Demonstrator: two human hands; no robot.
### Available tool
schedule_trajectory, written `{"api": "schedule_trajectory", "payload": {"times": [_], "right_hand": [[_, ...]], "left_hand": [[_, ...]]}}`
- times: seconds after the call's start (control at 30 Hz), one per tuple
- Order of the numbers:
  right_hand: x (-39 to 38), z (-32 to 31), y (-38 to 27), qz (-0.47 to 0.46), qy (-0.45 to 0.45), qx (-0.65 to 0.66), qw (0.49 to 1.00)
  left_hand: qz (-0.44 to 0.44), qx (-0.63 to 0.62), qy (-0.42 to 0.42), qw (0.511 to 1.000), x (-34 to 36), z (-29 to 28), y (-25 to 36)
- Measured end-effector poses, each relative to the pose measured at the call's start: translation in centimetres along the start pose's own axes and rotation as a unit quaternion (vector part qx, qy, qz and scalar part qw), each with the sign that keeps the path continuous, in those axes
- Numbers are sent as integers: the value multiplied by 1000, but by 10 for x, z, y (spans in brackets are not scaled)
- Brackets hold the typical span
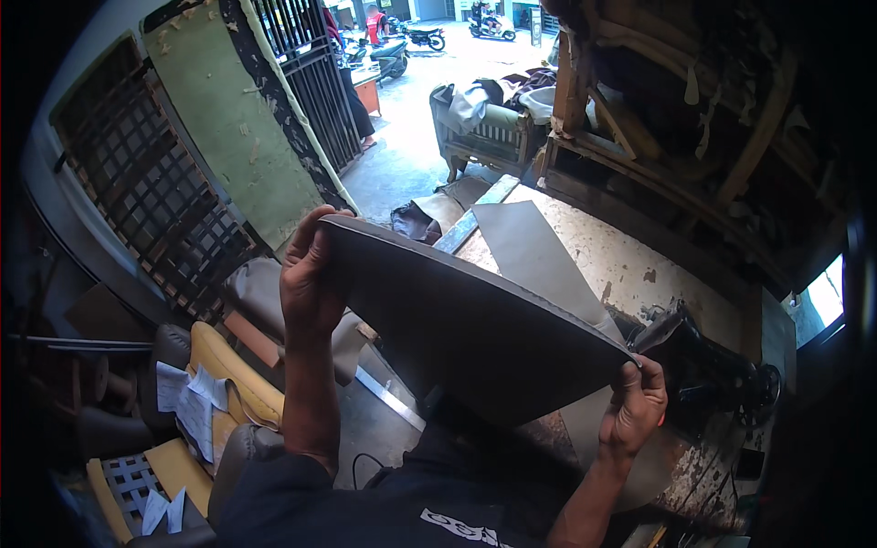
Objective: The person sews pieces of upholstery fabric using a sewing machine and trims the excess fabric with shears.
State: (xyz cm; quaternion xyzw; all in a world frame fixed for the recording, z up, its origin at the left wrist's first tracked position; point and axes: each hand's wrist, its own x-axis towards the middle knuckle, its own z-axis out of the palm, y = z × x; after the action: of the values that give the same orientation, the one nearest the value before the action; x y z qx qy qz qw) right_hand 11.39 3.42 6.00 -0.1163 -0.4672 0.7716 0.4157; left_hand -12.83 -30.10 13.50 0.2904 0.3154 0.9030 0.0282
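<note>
I hold a dark sheet stretched above the counter, my left hand clamped on its far corner and my right hand pinching the near corner just beside the sewing machine. It looks light, limp and bendy, so gripping the corners seems best.

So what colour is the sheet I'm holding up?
Dark grey sheet, seen best in the head view.
</note>
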Motion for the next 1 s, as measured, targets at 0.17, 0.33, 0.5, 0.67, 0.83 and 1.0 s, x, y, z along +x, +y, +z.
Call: {"api": "schedule_trajectory", "payload": {"times": [0.17,0.33,0.5,0.67,0.83,1.0], "right_hand": [[-2,5,1,28,21,16,999],[-2,-1,-6,9,72,1,997],[9,-9,17,36,67,-11,997],[9,-9,11,26,58,5,998],[6,-10,12,41,48,-6,998],[4,-15,18,16,73,-42,996]], "left_hand": [[-66,-25,8,998,3,-14,-8],[-95,-15,5,995,12,-15,-33],[-136,63,52,987,14,-30,-35],[-165,58,75,982,17,-44,-46],[-175,49,65,981,17,-46,-52],[-151,125,51,979,15,-47,-58]]}}
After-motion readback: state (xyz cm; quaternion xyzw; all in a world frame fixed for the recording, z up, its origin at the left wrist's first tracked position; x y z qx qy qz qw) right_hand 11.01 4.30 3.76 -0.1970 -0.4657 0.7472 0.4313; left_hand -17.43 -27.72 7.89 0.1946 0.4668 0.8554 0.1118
